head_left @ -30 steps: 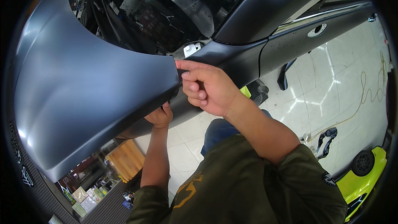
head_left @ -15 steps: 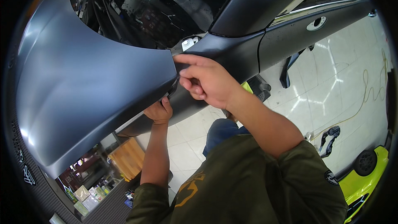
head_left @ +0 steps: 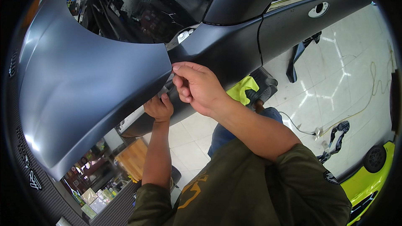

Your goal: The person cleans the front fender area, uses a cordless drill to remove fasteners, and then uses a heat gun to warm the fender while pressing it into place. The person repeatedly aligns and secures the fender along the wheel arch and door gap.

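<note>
A raised car hood [head_left: 96, 88] with a matte blue-grey surface fills the left side. At its rear corner, my right hand [head_left: 199, 87] is closed, thumb and index fingertip pressed together right at the edge. Whatever lies in that pinch is too small to make out. Below, my left hand [head_left: 158, 109] reaches up under the hood's lower edge. Its thumb shows, while the other fingers are mostly hidden behind the edge. Beyond both hands is the dark grey fender [head_left: 222, 46] of the same car.
The windshield [head_left: 163, 8] lies behind the hood, and a door with a handle recess [head_left: 319, 10] extends right. A yellow-green cloth [head_left: 243, 90] is near my legs. On the tiled floor [head_left: 310, 109] are a cord and black pieces [head_left: 337, 136]. A yellow-green toy car [head_left: 372, 184] stands lower right.
My right index finger was stretched along the hood's corner; now it is bent against the thumb, and the hand sits slightly lower and left. My left hand stays under the edge.
</note>
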`<state>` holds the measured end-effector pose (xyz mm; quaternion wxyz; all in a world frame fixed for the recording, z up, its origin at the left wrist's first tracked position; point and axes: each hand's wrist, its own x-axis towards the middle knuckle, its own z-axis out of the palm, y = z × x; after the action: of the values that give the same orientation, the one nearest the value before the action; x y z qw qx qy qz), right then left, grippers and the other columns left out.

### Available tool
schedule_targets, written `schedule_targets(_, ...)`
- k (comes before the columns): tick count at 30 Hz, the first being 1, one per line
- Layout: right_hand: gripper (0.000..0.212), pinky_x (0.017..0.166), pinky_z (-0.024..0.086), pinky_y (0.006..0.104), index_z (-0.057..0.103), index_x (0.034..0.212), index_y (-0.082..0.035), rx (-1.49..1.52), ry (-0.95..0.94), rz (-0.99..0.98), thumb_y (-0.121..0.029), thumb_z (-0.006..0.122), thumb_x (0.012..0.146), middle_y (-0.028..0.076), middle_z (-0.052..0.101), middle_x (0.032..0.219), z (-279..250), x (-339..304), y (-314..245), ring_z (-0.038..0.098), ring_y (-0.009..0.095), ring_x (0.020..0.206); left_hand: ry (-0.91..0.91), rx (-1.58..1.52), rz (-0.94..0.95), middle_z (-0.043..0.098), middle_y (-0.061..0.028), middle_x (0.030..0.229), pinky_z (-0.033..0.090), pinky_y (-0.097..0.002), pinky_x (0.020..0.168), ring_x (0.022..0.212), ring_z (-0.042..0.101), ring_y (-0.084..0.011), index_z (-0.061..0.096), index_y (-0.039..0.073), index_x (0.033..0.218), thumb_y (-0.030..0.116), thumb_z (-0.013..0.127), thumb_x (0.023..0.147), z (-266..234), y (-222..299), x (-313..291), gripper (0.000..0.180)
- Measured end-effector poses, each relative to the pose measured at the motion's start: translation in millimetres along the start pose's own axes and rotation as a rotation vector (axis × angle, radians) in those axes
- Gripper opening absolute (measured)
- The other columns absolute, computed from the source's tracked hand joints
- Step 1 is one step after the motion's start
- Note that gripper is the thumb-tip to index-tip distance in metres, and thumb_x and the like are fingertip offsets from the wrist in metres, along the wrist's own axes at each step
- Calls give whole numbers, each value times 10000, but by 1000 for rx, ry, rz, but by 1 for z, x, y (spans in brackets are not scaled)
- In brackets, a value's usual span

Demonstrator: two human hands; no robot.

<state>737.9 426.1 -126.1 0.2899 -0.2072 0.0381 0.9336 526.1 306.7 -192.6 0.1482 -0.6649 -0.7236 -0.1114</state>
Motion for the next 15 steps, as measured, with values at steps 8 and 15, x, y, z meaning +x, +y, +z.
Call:
schedule_targets(8,162,453,365,219,598,951,-28,-282,108,-183,-183,552,955,-4,515,682,-25,-11,10,446,68,533,78,11,60,626,-235,1059,434,-509,890,1021,562,-463,619,-34,1091,385,339,970,-5,6,8,518)
schedule_targets(15,319,544,465,295,644,889,-34,-1011,406,-194,-344,586,933,49,593,655,-193,-49,-5,583,133,595,105,36,-17,644,-168,1054,457,-422,817,942,593,-367,622,26,1150,401,385,983,1,-4,-16,474)
